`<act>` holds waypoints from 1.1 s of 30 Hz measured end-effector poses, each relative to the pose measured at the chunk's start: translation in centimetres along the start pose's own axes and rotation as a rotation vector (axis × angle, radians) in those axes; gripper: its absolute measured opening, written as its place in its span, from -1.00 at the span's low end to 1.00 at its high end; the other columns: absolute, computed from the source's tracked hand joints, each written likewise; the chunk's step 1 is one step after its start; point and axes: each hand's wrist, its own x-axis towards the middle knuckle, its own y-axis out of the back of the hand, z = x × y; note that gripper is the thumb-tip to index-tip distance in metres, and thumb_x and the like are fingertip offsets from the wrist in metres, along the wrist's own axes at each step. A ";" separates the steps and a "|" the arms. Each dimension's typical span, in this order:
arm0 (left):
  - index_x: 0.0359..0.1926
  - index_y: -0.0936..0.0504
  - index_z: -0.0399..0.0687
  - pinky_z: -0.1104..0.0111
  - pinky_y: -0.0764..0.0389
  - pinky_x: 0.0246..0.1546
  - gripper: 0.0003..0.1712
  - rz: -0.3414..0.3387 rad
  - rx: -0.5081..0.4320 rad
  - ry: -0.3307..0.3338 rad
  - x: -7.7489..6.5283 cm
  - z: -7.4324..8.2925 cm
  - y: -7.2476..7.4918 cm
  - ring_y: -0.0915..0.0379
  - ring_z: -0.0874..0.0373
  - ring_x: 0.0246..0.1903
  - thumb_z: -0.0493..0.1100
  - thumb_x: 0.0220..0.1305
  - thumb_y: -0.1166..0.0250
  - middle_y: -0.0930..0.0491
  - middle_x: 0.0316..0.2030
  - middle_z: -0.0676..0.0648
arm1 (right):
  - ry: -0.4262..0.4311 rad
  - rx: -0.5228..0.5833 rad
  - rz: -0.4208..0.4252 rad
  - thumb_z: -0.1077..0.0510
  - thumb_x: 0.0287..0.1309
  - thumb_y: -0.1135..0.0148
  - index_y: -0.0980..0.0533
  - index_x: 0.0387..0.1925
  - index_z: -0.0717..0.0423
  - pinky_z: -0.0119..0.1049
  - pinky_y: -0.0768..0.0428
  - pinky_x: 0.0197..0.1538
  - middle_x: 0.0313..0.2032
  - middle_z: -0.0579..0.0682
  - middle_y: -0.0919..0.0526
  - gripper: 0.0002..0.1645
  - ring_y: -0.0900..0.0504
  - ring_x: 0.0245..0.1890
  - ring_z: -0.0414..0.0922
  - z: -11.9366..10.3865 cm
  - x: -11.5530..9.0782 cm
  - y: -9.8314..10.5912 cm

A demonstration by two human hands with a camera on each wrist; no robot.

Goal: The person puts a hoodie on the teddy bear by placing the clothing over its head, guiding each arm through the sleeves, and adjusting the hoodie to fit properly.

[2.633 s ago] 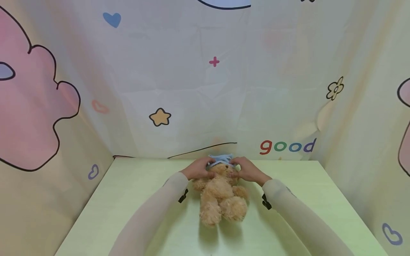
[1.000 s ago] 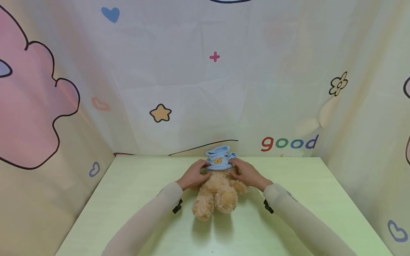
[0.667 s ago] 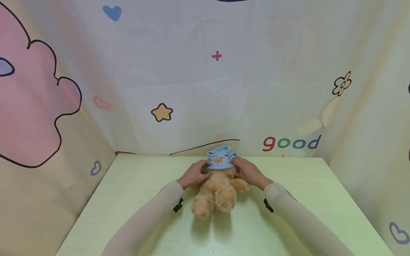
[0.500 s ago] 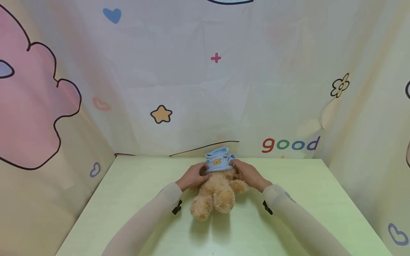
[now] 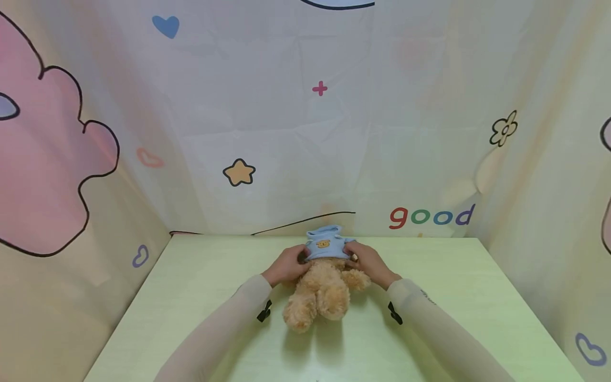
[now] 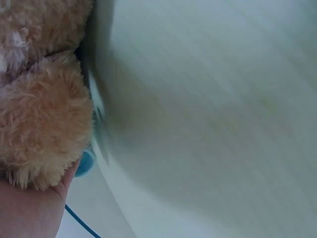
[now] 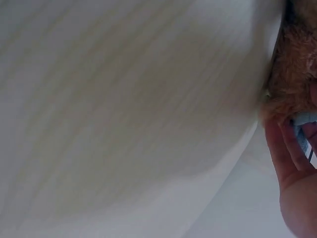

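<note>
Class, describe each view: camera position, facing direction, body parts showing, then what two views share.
Head: worn there, facing forward and down at a fluffy tan plush toy and blue fabric shirt; beige sleeves, left grip, right grip show.
Left wrist: worn there, facing toy and pale green tabletop; left grip partly shows.
Right wrist: worn there, facing both; right grip partly shows.
Wrist views share toy, tabletop.

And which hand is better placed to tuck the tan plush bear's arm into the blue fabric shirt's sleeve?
Probably the right hand: it holds the shirt beside a sleeve, near the bear's exposed arm. By the left hand, no sleeve shows clearly.
</note>
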 end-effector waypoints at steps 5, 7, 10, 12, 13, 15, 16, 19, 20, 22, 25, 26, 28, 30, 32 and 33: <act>-0.24 -0.51 -0.05 0.36 -0.43 -0.27 -0.77 -0.010 0.014 0.016 0.3 -0.2 0.2 -0.39 0.18 -0.35 -0.04 0.17 -0.27 -0.54 -0.34 -0.03 | -0.050 0.242 -0.076 0.19 0.12 -0.26 -0.32 0.08 0.10 0.03 -0.53 0.04 0.18 0.14 -0.40 -0.50 -0.55 0.04 0.15 0.2 -0.4 -0.1; -0.25 -0.49 -0.06 0.36 -0.41 -0.29 -0.77 -0.019 0.011 0.017 0.2 -0.2 0.3 -0.37 0.18 -0.38 -0.04 0.18 -0.26 -0.53 -0.36 -0.03 | -0.047 0.271 -0.100 0.13 0.10 -0.29 -0.26 0.19 0.09 0.08 -0.48 0.10 0.28 0.17 -0.31 -0.36 -0.49 0.12 0.21 0.3 -0.4 0.0; -0.23 -0.47 -0.08 0.36 -0.40 -0.31 -0.77 -0.041 -0.004 0.016 0.0 -0.3 0.3 -0.35 0.19 -0.38 -0.05 0.22 -0.23 -0.51 -0.36 -0.04 | -0.001 0.286 -0.110 0.08 0.05 -0.33 -0.26 0.19 0.16 0.12 -0.40 0.17 0.27 0.20 -0.33 -0.29 -0.39 0.21 0.23 0.3 -0.3 0.3; -0.21 -0.46 -0.09 0.36 -0.41 -0.31 -0.78 -0.053 -0.013 0.017 -0.1 -0.3 0.3 -0.36 0.19 -0.37 -0.06 0.23 -0.22 -0.51 -0.35 -0.04 | 0.014 0.314 -0.117 0.08 0.06 -0.33 -0.26 0.16 0.19 0.12 -0.40 0.18 0.23 0.22 -0.34 -0.32 -0.37 0.23 0.23 0.2 -0.1 0.4; -0.21 -0.46 -0.09 0.36 -0.40 -0.31 -0.78 -0.059 -0.018 0.021 -0.2 -0.3 0.3 -0.36 0.19 -0.37 -0.06 0.24 -0.21 -0.50 -0.34 -0.04 | 0.006 0.340 -0.123 0.11 0.06 -0.32 -0.26 0.15 0.20 0.10 -0.42 0.16 0.23 0.21 -0.34 -0.34 -0.38 0.22 0.22 0.2 0.0 0.4; -0.21 -0.45 -0.08 0.36 -0.40 -0.32 -0.78 -0.067 -0.026 0.027 -0.2 -0.3 0.4 -0.36 0.18 -0.37 -0.05 0.24 -0.21 -0.50 -0.34 -0.03 | -0.024 0.371 -0.126 0.15 0.07 -0.30 -0.28 0.10 0.18 0.02 -0.48 0.10 0.19 0.20 -0.36 -0.41 -0.45 0.15 0.19 0.1 0.2 0.2; -0.22 -0.44 -0.07 0.37 -0.39 -0.33 -0.78 -0.069 -0.025 0.028 -0.2 -0.3 0.3 -0.35 0.19 -0.38 -0.04 0.24 -0.20 -0.49 -0.35 -0.02 | -0.042 0.375 -0.127 0.18 0.09 -0.27 -0.28 0.08 0.16 -0.03 -0.50 0.05 0.17 0.19 -0.37 -0.46 -0.48 0.10 0.15 0.1 0.3 0.2; -0.23 -0.43 -0.05 0.38 -0.36 -0.35 -0.78 -0.069 -0.029 0.021 0.0 -0.4 0.3 -0.33 0.19 -0.40 -0.03 0.25 -0.20 -0.46 -0.37 -0.01 | -0.086 0.363 -0.108 0.25 0.13 -0.20 -0.32 -0.01 0.11 -0.18 -0.48 -0.05 0.08 0.13 -0.44 -0.61 -0.53 -0.07 0.01 -0.1 0.7 0.0; -0.23 -0.42 -0.05 0.38 -0.36 -0.36 -0.78 -0.069 -0.034 0.018 0.1 -0.4 0.3 -0.33 0.19 -0.40 -0.03 0.25 -0.20 -0.46 -0.38 -0.01 | -0.089 0.362 -0.103 0.26 0.15 -0.17 -0.32 -0.03 0.11 -0.20 -0.46 -0.07 0.05 0.12 -0.45 -0.65 -0.53 -0.13 -0.01 -0.1 0.7 0.0; -0.23 -0.42 -0.04 0.39 -0.35 -0.36 -0.78 -0.067 -0.035 0.011 0.2 -0.5 0.2 -0.32 0.19 -0.40 -0.03 0.25 -0.20 -0.44 -0.39 -0.01 | -0.081 0.355 -0.094 0.27 0.17 -0.14 -0.33 -0.06 0.11 -0.20 -0.43 -0.07 0.02 0.11 -0.46 -0.69 -0.51 -0.17 -0.04 -0.2 0.8 0.0; -0.23 -0.41 -0.04 0.40 -0.35 -0.36 -0.79 -0.070 -0.037 0.015 0.1 -0.6 0.2 -0.32 0.20 -0.40 -0.04 0.25 -0.20 -0.43 -0.39 0.01 | -0.035 0.346 -0.086 0.24 0.18 -0.16 -0.32 -0.05 0.14 -0.16 -0.43 -0.02 0.02 0.12 -0.46 -0.68 -0.49 -0.08 -0.01 -0.1 0.8 0.0; -0.23 -0.41 -0.05 0.40 -0.35 -0.36 -0.79 -0.068 -0.037 0.015 0.1 -0.6 0.2 -0.31 0.20 -0.41 -0.04 0.25 -0.20 -0.43 -0.39 0.00 | -0.019 0.344 -0.084 0.23 0.19 -0.16 -0.31 -0.04 0.15 -0.15 -0.42 0.01 0.03 0.13 -0.45 -0.68 -0.48 -0.03 0.01 -0.1 0.8 -0.1; -0.24 -0.40 -0.05 0.40 -0.33 -0.37 -0.79 -0.066 -0.032 0.014 0.0 -0.6 0.2 -0.30 0.21 -0.42 -0.04 0.25 -0.19 -0.42 -0.40 0.00 | -0.012 0.361 -0.082 0.24 0.21 -0.12 -0.31 -0.05 0.16 -0.18 -0.44 0.02 0.04 0.13 -0.44 -0.70 -0.48 0.02 -0.01 0.0 0.8 -0.3; -0.25 -0.40 -0.06 0.40 -0.33 -0.38 -0.79 -0.058 -0.035 0.010 -0.1 -0.5 0.2 -0.30 0.20 -0.42 -0.05 0.24 -0.20 -0.42 -0.41 -0.01 | -0.023 0.362 -0.073 0.28 0.24 -0.07 -0.32 -0.09 0.16 -0.26 -0.46 -0.07 -0.04 0.11 -0.46 -0.78 -0.51 -0.07 -0.04 -0.1 0.8 -0.6; -0.28 -0.41 -0.06 0.40 -0.33 -0.38 -0.78 -0.046 -0.030 0.002 -0.2 -0.3 0.2 -0.30 0.20 -0.44 -0.04 0.24 -0.21 -0.44 -0.42 -0.02 | -0.032 0.298 -0.046 0.31 0.20 -0.09 -0.33 -0.19 0.12 -0.35 -0.42 -0.22 -0.21 0.06 -0.48 -0.83 -0.51 -0.27 -0.12 -0.2 0.9 -0.7; -0.28 -0.41 -0.06 0.40 -0.34 -0.38 -0.78 -0.042 -0.023 -0.002 -0.2 -0.3 0.1 -0.31 0.20 -0.44 -0.04 0.23 -0.21 -0.45 -0.42 -0.01 | -0.043 0.252 -0.032 0.33 0.15 -0.12 -0.33 -0.26 0.08 -0.38 -0.38 -0.30 -0.31 0.01 -0.47 -0.83 -0.46 -0.37 -0.16 -0.3 0.9 -0.8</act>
